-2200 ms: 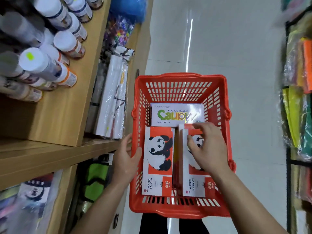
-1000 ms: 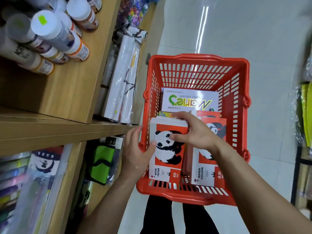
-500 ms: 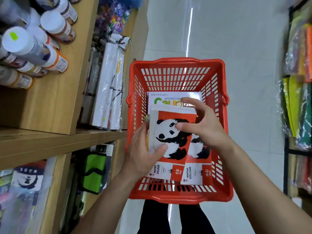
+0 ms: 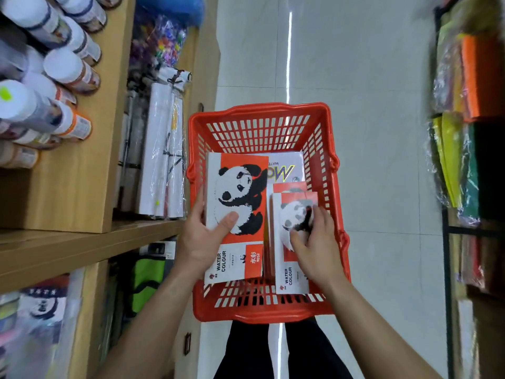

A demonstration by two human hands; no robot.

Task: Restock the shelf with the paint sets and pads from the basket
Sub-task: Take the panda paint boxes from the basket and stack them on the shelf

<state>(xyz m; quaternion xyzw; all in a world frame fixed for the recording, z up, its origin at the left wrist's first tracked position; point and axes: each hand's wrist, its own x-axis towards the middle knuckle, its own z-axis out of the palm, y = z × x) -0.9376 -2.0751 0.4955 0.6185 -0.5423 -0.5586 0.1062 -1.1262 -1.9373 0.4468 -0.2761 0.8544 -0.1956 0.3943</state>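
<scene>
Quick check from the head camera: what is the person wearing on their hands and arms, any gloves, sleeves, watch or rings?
Nothing that shows. The left hand and right hand are both bare, with no gloves. Both forearms are uncovered down to the bottom edge of the picture, so no sleeve is in view. No watch, bracelet or ring is visible. Fingernails are short and unpainted.

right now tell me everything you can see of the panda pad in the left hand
The panda pad is a thick rectangular block with an orange-red cover, a black-and-white panda and a white strip printed WATER COLOUR. Its white page edge shows along the left side. It is lifted and tilted over the red basket, covering part of the box behind. The left hand grips its left edge, thumb on the cover. The right hand is on a second pad.
</scene>
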